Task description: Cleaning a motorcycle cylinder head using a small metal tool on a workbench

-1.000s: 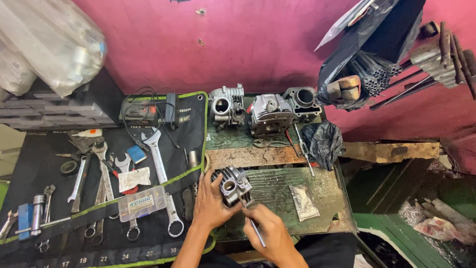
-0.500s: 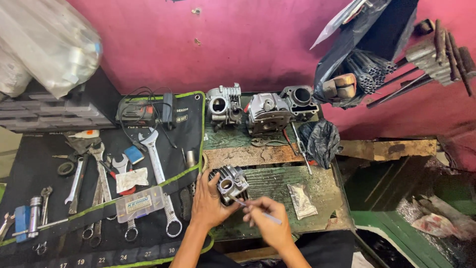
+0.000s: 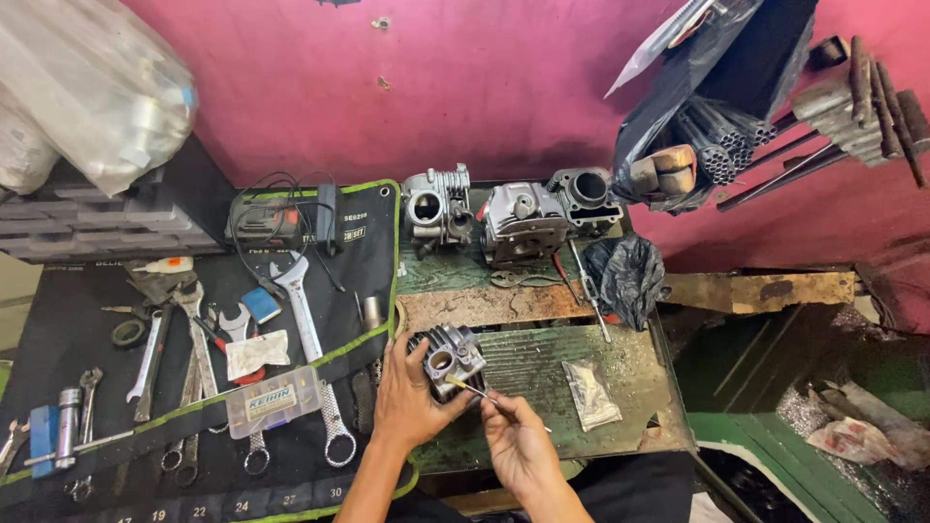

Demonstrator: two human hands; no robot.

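My left hand [image 3: 412,402] is clamped on the cylinder head [image 3: 449,356], steadying it on the bench [image 3: 542,363] with ports facing me. My right hand [image 3: 518,447] pinches a thin pick [image 3: 475,392], its tip at the port.

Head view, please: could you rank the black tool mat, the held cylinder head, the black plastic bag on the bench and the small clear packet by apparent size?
1. Tool mat
2. Black bag
3. Cylinder head, only slightly smaller; unsure
4. Clear packet
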